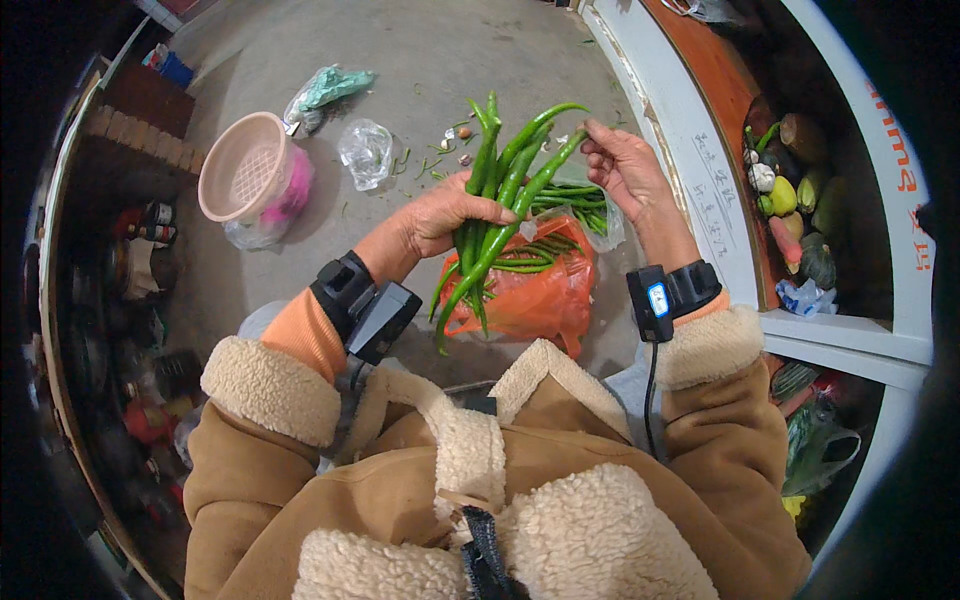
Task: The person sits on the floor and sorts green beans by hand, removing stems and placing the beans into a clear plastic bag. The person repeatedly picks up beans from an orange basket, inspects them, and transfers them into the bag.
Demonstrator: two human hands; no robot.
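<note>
My left hand (442,214) grips a bunch of long green chili peppers (491,180), their stem ends pointing up and their tips hanging down. With thumb and forefinger, my right hand (619,161) pinches the stem end of one pepper from that bunch. Below the bunch an orange-red plastic bag (555,300) lies open on the floor with more green peppers (525,262) in it. Just beyond it, further long green peppers (574,196) rest on a clear plastic bag (613,225), partly hidden behind the held ones.
A pink plastic basket (244,169) stands at the left on the concrete floor (375,37). Nearby lie a crumpled clear bag (365,154), a green plastic bag (330,86) and scattered stem bits (427,165). Shelving with vegetables (806,195) is at the right; cluttered shelves (142,262) line the left.
</note>
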